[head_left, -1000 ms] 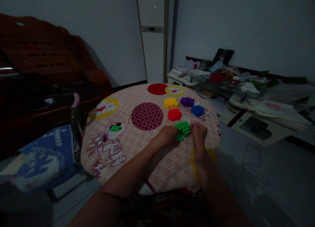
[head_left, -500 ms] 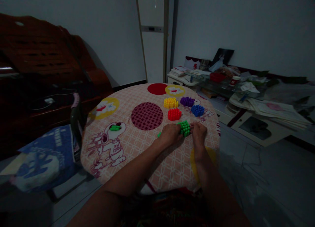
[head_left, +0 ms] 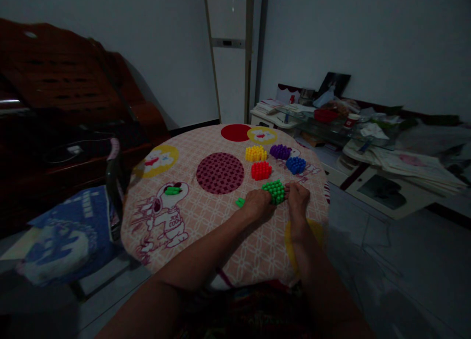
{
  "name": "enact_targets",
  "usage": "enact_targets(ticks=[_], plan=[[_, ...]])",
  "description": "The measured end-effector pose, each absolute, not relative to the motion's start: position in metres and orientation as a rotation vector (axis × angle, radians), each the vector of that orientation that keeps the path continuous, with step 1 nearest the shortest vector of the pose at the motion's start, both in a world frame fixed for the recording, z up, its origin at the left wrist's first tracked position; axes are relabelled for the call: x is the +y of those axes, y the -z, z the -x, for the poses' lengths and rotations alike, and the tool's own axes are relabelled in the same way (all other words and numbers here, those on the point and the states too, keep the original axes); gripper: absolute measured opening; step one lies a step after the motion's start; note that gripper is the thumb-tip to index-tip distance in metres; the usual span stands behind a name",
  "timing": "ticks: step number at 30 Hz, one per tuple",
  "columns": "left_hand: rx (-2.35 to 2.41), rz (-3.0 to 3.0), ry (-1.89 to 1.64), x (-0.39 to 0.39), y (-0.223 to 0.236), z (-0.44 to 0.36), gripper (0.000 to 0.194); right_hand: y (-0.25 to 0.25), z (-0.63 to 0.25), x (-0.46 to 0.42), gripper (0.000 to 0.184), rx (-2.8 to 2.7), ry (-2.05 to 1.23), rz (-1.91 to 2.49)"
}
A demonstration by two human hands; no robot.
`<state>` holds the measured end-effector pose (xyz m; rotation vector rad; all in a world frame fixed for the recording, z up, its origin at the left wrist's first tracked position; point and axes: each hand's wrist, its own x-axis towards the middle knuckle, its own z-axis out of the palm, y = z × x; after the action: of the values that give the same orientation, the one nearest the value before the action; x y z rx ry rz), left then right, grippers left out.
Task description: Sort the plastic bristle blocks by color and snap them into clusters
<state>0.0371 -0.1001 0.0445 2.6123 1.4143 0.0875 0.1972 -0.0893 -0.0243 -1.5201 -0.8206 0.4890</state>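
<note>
A cluster of green plastic pieces with rounded knobs (head_left: 274, 191) sits on the patterned cloth between my hands. My left hand (head_left: 257, 205) is closed against its left side, fingertips partly hidden. From the right, my right hand (head_left: 298, 197) pinches its edge with curled fingers. A small loose green piece (head_left: 240, 202) lies just left of my left hand. Beyond the green cluster stand similar knobbed clusters: red (head_left: 261, 170), yellow (head_left: 256, 153), purple (head_left: 280, 151) and blue (head_left: 296, 165).
More green pieces (head_left: 172, 191) rest on the left part of the round table (head_left: 206, 221). A chair with a blue cloth (head_left: 73, 236) stands at the left, before a wooden bench (head_left: 55, 74). To the right is a cluttered low cabinet (head_left: 390, 182).
My left hand has shifted slightly down, baring more of the green cluster's left end and the loose green piece. My right hand stays at the cluster's right edge.
</note>
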Motion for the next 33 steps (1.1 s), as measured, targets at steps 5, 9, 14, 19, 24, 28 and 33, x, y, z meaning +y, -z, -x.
enact_targets(ticks=[5, 9, 14, 19, 24, 28, 33], plan=[[1.432, -2.608, -0.096, -0.103, -0.044, -0.04, 0.04, 0.024, -0.197, -0.09, 0.041, -0.828, -0.483, 1.526], [1.386, -2.623, -0.068, -0.092, -0.051, -0.033, 0.04, 0.022, -0.196, -0.09, 0.041, -0.823, -0.472, 1.536], [1.378, -2.56, -0.159, -0.055, -0.071, 0.012, 0.026, 0.024, -0.195, -0.091, 0.042, -0.822, -0.48, 1.512], [1.265, -2.484, -0.043, -0.036, -0.075, 0.052, 0.02, 0.029, -0.199, -0.089, 0.045, -0.842, -0.433, 1.55], [1.099, -2.545, 0.195, -0.044, -0.066, 0.047, 0.041, 0.031, -0.201, -0.087, 0.046, -0.865, -0.409, 1.568], [1.174, -2.611, 0.187, -0.05, -0.066, 0.038, 0.028, 0.03, -0.2, -0.087, 0.045, -0.864, -0.414, 1.565], [1.122, -2.562, 0.019, -0.047, -0.063, 0.036, 0.019, 0.031, -0.2, -0.087, 0.042, -0.854, -0.424, 1.565]])
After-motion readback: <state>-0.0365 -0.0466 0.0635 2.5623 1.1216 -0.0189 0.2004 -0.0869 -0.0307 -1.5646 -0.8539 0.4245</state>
